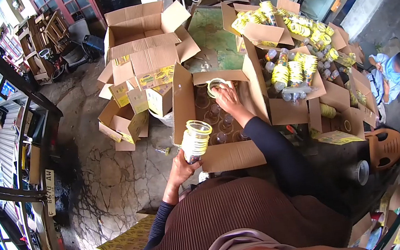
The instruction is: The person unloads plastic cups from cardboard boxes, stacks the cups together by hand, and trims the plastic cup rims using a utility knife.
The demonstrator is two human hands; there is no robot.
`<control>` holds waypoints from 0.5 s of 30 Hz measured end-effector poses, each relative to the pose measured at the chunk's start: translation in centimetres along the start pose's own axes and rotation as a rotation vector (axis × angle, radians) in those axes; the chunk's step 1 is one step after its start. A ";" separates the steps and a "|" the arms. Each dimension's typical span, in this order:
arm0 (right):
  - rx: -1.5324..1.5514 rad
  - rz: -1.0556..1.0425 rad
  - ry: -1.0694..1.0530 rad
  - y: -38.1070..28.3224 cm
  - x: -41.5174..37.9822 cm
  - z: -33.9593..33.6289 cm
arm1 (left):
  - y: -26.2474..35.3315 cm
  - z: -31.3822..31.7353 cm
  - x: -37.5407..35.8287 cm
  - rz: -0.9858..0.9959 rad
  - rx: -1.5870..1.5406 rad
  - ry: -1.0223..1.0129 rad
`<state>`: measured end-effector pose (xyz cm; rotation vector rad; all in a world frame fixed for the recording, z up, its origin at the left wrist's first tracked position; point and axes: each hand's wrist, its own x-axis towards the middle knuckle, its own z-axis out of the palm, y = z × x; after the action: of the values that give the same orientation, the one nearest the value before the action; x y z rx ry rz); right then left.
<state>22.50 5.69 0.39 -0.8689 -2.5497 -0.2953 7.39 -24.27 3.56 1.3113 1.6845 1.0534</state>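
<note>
Held ringed jar [196, 142] in left hand [183, 168], seemingly pinched round rim [210, 87] with right hand [227, 98]; needed light, level touch.

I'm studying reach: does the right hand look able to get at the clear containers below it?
Probably yes: no flap of the open box covers the clear containers, though the right hand seems to hold another container.

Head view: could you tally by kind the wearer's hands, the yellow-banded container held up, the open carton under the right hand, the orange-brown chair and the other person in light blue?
Left hand and right hand: 2
Yellow-banded container: 1
Open carton: 1
Orange-brown chair: 1
Person in light blue: 1
Total: 6
</note>
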 end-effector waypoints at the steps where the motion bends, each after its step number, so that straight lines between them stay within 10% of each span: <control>1: -0.002 -0.006 0.002 -0.2 0.3 -1.0 | 0.5 0.0 0.1 0.003 -0.003 0.006; 11: 0.527 0.095 0.178 0.7 1.3 -22.0 | 1.6 0.6 1.8 0.060 -0.023 -0.018; 15: 1.011 -0.026 -0.326 -1.2 -0.4 -20.9 | 3.9 0.7 2.3 0.151 -0.039 -0.088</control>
<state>28.90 -2.35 18.65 -0.4827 -2.4738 1.1162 9.00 -21.40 6.76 1.4567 1.5119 1.0922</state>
